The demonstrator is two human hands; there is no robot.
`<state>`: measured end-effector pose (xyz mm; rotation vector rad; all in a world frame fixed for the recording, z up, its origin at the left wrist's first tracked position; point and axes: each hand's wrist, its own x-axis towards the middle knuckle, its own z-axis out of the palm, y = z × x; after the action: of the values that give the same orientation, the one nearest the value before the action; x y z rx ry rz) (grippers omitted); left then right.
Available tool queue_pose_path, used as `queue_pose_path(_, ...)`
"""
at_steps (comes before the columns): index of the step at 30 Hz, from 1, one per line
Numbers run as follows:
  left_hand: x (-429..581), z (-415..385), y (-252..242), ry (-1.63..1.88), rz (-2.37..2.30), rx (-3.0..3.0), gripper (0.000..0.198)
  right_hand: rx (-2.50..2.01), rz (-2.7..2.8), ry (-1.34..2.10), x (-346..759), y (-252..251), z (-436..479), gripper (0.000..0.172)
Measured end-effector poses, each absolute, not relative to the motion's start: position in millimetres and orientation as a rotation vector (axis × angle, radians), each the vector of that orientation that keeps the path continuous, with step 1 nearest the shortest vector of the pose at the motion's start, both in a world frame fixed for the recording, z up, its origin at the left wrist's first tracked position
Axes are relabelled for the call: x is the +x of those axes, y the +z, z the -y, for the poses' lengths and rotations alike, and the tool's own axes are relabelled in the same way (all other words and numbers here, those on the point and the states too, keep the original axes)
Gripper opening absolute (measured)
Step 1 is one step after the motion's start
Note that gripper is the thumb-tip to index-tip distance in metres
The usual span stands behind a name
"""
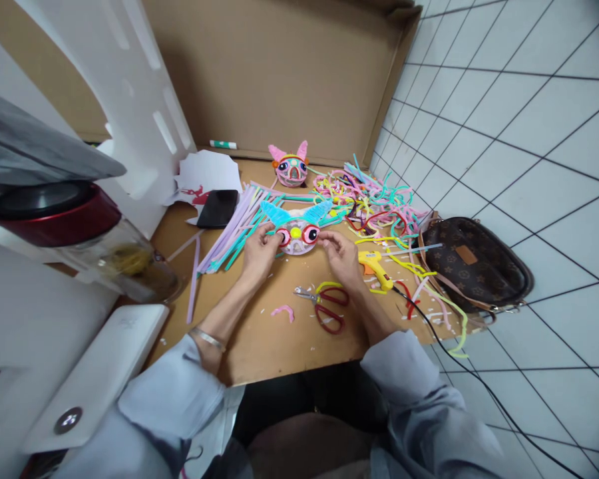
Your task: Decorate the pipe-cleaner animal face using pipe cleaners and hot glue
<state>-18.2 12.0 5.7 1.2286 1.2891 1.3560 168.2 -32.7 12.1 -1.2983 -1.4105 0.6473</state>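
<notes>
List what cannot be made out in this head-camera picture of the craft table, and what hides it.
- Head view: side edges of the pipe-cleaner face lie under the left hand and right hand; grip or mere touch is unclear.
- The brown bag is shut, so its contents are hidden.
- The red-lidded jar is blurred, too near; contents unclear.
- The white-and-green stick by the cardboard is too small to identify.

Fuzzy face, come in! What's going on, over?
Left hand, right hand hold fuzzy face by its edges. Flat on desk. Scissors, glue gun near right wrist.
</notes>
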Motion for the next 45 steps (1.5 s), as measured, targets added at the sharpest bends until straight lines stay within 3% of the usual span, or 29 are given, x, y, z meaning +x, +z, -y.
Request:
queue_pose_path(8,-18,-12,4,1.364,-1.319,1.258,0.056,-1.219,1.501,0.408,168,7,29,0.024)
queue_pose_path(16,-18,-11,5,1.366,-1.283,1.254,0.053,-1.279,1.164,0.419,169,14,31,0.017)
queue_pose_path(23,-17,-13,5,1.361,-1.264,1.246,0.055,-1.295,1.092,0.351,171,19,36,0.038)
queue_pose_path(31,-17,-11,6,1.362,-1.271,1.241,0.055,-1.265,1.172,0.470,170,12,35,0.026)
queue_pose_path(39,-17,-10,8,1.347,-1.289,1.248,0.052,-1.487,1.292,0.229,170,16,40,0.040)
queue_pose_path(45,-17,-9,10,1.342,-1.289,1.259,0.057,-1.317,1.260,0.312,162,16,44,0.022)
